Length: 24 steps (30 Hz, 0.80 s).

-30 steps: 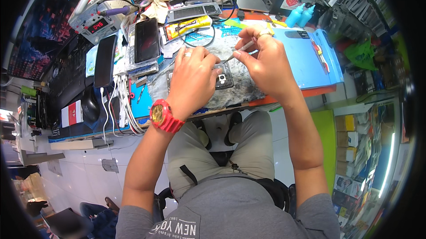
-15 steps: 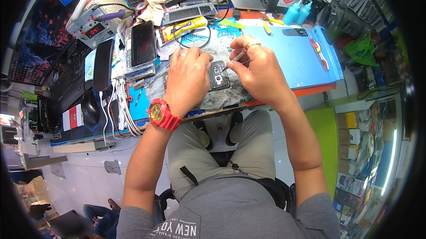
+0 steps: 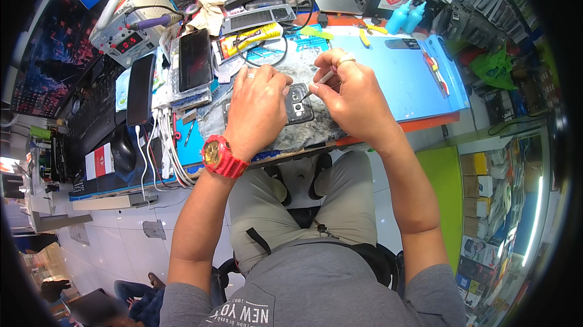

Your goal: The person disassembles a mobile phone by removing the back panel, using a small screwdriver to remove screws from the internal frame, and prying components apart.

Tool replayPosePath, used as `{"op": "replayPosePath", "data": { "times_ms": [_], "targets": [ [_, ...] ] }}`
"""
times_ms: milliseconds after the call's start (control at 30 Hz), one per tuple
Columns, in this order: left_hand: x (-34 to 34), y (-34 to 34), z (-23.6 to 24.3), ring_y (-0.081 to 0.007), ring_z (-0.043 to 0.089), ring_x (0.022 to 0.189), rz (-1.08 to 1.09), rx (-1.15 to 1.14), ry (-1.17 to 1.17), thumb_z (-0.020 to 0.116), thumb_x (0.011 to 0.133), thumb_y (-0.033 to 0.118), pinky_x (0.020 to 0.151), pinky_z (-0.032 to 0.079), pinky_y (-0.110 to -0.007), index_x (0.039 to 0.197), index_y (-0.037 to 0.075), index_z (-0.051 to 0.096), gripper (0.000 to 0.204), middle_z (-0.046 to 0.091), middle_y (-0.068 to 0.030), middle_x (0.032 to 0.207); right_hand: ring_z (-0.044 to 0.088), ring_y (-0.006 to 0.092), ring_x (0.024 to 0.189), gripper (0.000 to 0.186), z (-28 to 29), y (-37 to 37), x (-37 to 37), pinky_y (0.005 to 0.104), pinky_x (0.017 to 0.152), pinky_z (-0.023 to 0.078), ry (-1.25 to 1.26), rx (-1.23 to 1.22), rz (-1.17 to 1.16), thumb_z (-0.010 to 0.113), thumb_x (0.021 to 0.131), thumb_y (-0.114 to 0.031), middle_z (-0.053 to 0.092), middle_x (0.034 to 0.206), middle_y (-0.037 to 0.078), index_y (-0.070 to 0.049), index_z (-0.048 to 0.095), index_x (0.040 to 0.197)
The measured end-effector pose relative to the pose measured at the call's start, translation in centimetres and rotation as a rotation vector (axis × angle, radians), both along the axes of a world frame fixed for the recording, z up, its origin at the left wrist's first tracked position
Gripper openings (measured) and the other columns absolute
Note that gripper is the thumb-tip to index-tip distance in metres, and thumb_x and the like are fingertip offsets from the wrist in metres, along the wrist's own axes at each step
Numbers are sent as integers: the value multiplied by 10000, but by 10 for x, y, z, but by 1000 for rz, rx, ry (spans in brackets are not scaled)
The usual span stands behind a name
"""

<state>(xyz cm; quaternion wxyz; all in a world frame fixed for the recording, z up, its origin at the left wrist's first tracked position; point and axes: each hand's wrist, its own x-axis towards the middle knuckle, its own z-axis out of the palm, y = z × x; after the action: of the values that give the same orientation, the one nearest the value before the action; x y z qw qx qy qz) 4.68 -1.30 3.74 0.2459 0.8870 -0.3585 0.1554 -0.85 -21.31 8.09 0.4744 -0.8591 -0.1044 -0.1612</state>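
A dark phone part (image 3: 308, 112), which looks like a phone's back with camera openings, lies on the grey marbled mat (image 3: 316, 134). My left hand (image 3: 260, 99), with a red watch on its wrist, rests over it with bent fingers and holds it down, hiding its middle. A thin pointed tool (image 3: 327, 76) is pinched in my right hand (image 3: 354, 92). Its dark tip slants down to the camera area beside my left fingertips. Whether it is tweezers or a pick, I cannot tell.
Two phones (image 3: 195, 59) and white cables (image 3: 163, 144) sit to the left, by a soldering station (image 3: 124, 41). A yellow tube (image 3: 246, 42) lies beyond my left hand. On the right are a blue mat (image 3: 395, 84) with a red-handled tool (image 3: 436, 72) and blue bottles (image 3: 405, 18).
My hands stay nearly in place; the tool's tip shifts slightly at the camera area. The red display on the station reads differently.
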Motion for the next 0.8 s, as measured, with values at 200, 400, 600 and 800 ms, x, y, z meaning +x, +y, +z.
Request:
{"op": "replayPosePath", "data": {
  "times_ms": [200,400,600,800],
  "targets": [
    [-2,0,-1,-372,634,1058,8,13,3,673,971,74,1135,417,-550,1076,46,744,130,657,-146,1046,768,310,860,293,1,-2,0,395,775,608,11,-1,-5,758,889,49,752,938,210,64,643,1158],
    [-2,-1,-2,-373,636,1065,4,3,4,669,979,82,1144,411,-566,1077,49,745,128,657,-142,1046,767,307,843,287,-1,-1,-1,394,771,608,-5,-8,-8,759,891,47,752,933,206,62,640,1151],
    [-3,-1,0,-370,637,1058,-1,5,24,674,974,80,1121,424,-550,1068,46,745,123,661,-139,1040,773,311,851,286,-1,0,0,394,770,613,2,5,9,759,894,43,753,931,211,64,642,1154],
    [-2,-1,-2,-367,634,1032,-8,-8,-17,677,960,63,1058,450,-510,1051,36,744,116,663,-142,1021,772,307,850,276,0,-1,-1,388,764,609,-8,-6,-9,756,896,46,752,930,208,62,646,1148]
  ]
}}
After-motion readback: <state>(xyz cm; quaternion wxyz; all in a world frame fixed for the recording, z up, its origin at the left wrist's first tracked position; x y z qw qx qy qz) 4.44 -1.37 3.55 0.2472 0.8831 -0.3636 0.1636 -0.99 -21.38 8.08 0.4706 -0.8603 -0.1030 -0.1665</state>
